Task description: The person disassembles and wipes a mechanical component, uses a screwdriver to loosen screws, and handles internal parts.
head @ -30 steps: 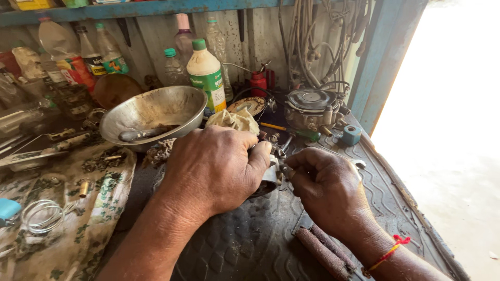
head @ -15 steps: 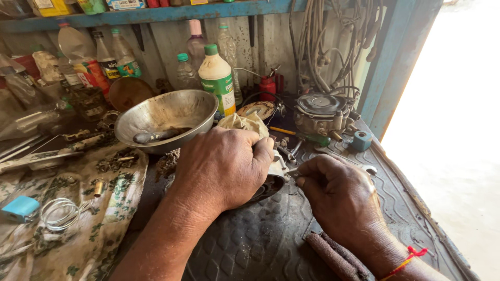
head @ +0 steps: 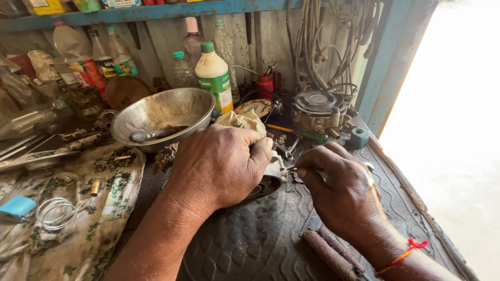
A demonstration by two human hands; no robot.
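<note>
Metal part (head: 271,174) gripped under left hand (head: 221,164) on black rubber mat (head: 250,239), mostly hidden. Right hand (head: 344,195) pinches a thin tool (kind unclear) against it. Steel bowl (head: 161,112) behind.

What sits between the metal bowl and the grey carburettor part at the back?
In the head view, a green-capped bottle and a round tin lid lie between metal bowl and carburettor part.

Two hands: left (head: 221,164), right (head: 344,190). One steel bowl (head: 164,112). One white green-capped bottle (head: 214,77). One blue cap (head: 358,137). Two rusty rods (head: 333,253). One wire ring (head: 56,213).
</note>
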